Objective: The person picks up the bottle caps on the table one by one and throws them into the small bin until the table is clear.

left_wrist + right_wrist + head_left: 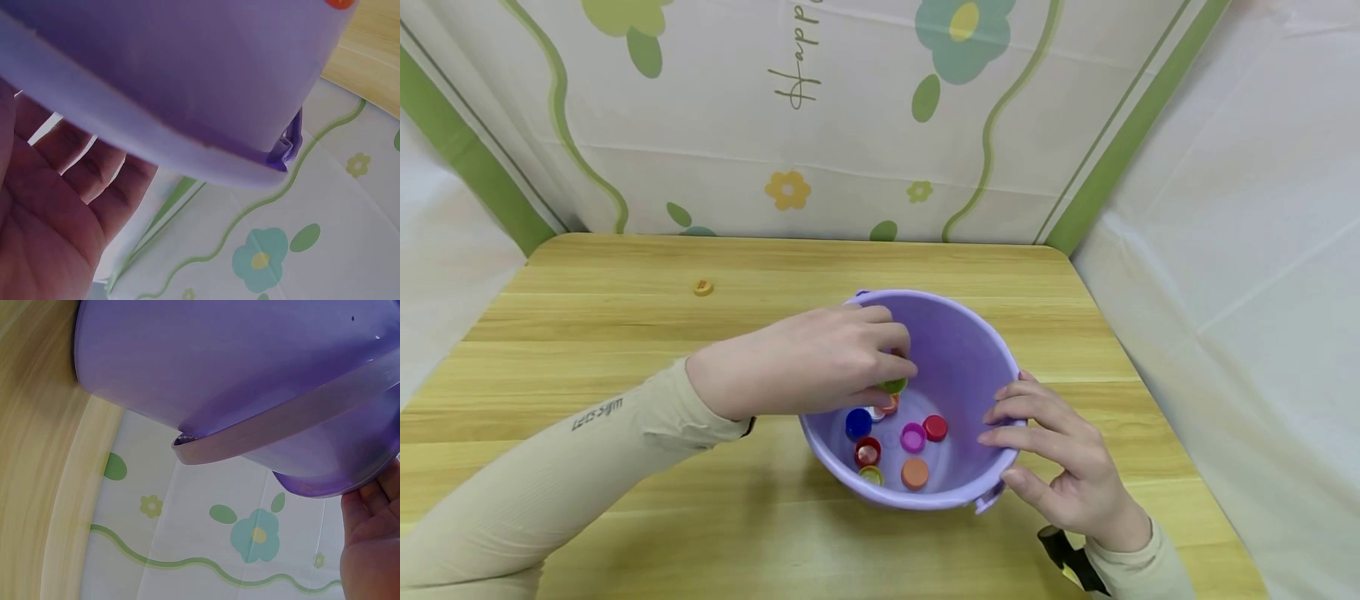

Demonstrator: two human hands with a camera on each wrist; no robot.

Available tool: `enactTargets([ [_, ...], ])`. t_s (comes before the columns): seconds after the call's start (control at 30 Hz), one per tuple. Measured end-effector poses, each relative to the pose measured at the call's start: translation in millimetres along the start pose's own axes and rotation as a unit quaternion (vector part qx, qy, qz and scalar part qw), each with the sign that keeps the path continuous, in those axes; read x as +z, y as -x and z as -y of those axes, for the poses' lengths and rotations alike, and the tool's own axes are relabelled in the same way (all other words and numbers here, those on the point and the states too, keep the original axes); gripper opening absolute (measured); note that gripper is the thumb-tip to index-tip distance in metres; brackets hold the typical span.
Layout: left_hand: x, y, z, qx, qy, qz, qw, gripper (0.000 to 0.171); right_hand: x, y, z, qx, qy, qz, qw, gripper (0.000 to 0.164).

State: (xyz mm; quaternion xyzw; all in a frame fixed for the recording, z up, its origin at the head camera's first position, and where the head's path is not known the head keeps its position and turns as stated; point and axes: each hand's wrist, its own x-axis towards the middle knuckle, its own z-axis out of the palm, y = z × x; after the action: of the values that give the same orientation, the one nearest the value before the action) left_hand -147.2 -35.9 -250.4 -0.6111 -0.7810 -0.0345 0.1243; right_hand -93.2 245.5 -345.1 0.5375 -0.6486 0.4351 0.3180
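A light purple bucket (962, 350) stands tilted towards me on the wooden table. My left hand (820, 358) reaches over its left rim and pinches a green bottle cap (895, 386) between thumb and fingers. Below that hand, several caps lie on the bucket's floor: a blue cap (859, 423), a pink cap (913, 437), a red cap (935, 428) and an orange cap (915, 473) among them. My right hand (1060, 458) grips the right rim, fingers inside and thumb outside. In the left wrist view, the bucket's wall (187, 75) hides the left fingertips.
One yellow cap (703, 287) lies alone at the table's back left. The wooden table (625, 333) ends at a white curtain (865, 125) printed with flowers. White sheeting (1247, 292) hangs along the right side. A strap-like handle (281, 428) crosses the bucket's outside.
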Motion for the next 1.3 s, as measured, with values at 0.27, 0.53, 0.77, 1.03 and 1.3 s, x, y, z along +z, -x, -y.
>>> enactTargets([
  [0.27,0.0,-0.2,1.2,-0.005,-0.002,0.007,1.0000,0.028,-0.2,0.7,-0.5,0.001,0.000,0.001,1.000,0.026],
  [0.53,-1.8,8.4,7.3,-0.014,0.016,-0.011,0.9997,0.025,0.2,1.3,-0.8,0.000,0.000,-0.003,1.000,0.026],
  [0.77,-2.8,23.6,23.8,-0.030,0.029,-0.037,0.9985,0.027,0.7,1.0,-0.8,-0.002,-0.001,-0.006,1.000,0.026],
  [1.03,-6.3,46.6,48.3,-0.097,0.075,-0.056,0.9909,0.026,0.8,0.4,-0.9,-0.004,-0.002,-0.008,1.000,0.026],
  [1.3,-4.8,79.1,83.0,-0.165,0.075,-0.063,0.9814,0.028,1.2,0.6,-1.6,-0.009,-0.002,-0.013,1.000,0.027],
])
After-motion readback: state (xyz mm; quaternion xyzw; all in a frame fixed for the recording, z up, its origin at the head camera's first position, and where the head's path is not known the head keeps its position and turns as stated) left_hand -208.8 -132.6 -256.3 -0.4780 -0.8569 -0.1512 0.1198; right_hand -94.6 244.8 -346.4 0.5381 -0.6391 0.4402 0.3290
